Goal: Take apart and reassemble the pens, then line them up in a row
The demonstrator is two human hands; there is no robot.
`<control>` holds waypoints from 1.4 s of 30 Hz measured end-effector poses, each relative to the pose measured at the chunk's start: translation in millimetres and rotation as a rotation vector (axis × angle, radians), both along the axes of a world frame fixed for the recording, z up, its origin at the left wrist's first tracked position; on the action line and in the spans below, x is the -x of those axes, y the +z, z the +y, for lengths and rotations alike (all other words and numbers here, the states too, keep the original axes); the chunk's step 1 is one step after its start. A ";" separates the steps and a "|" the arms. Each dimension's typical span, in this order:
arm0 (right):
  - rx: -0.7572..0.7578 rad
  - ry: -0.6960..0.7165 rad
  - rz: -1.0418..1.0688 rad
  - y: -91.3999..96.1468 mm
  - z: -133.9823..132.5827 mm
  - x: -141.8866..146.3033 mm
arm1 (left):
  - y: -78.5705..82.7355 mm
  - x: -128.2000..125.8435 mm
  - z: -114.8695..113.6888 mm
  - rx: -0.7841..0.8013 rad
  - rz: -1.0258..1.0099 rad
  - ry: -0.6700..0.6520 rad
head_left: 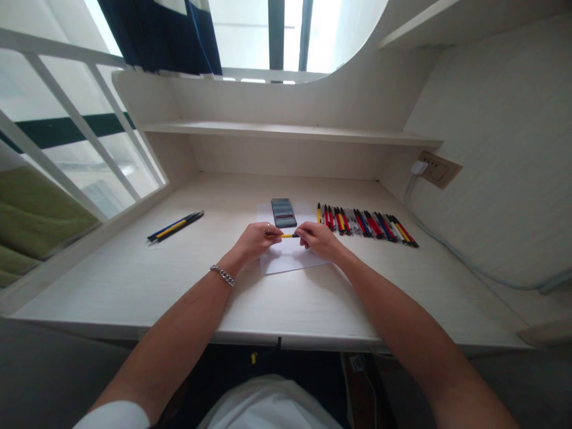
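Observation:
A yellow pen (288,236) with a dark end lies level between my two hands, above a white sheet of paper (286,262). My left hand (258,238) is closed round its left part, a ring on one finger and a chain bracelet at the wrist. At the dark right end, the fingers of my right hand (318,238) pinch the pen. Just beyond my hands a dark phone (283,213) rests on the paper. Right of my right hand runs a row of pens (366,224) in red, yellow, blue, black and clear plastic.
Several pens (176,226) lie together on the left of the white desk (179,292). A shelf (290,131) crosses the back. On the right wall, a plug (419,167) sits in a socket (440,169), its cable (473,271) trailing along the desk's right side.

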State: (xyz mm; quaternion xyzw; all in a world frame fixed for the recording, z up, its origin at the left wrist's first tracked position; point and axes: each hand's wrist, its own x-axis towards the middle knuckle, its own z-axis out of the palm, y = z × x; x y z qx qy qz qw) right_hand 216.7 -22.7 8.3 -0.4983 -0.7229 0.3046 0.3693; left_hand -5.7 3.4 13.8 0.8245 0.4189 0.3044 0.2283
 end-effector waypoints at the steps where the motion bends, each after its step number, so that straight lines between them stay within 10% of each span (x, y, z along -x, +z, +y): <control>1: 0.021 -0.004 0.005 0.3 -0.5 1.5 | 1.3 -0.1 -1.0 -0.009 -0.011 0.008; 16: 0.078 0.051 0.055 0.7 1.2 -0.6 | 0.2 -2.6 -0.6 -0.015 -0.025 0.033; 29: -0.160 0.002 -0.425 -1.4 -13.9 17.5 | -7.0 -19.2 -14.6 0.168 -0.218 -0.056; 42: 0.120 -0.092 0.592 21.6 11.5 -24.3 | -2.2 12.3 13.8 0.073 -0.192 0.191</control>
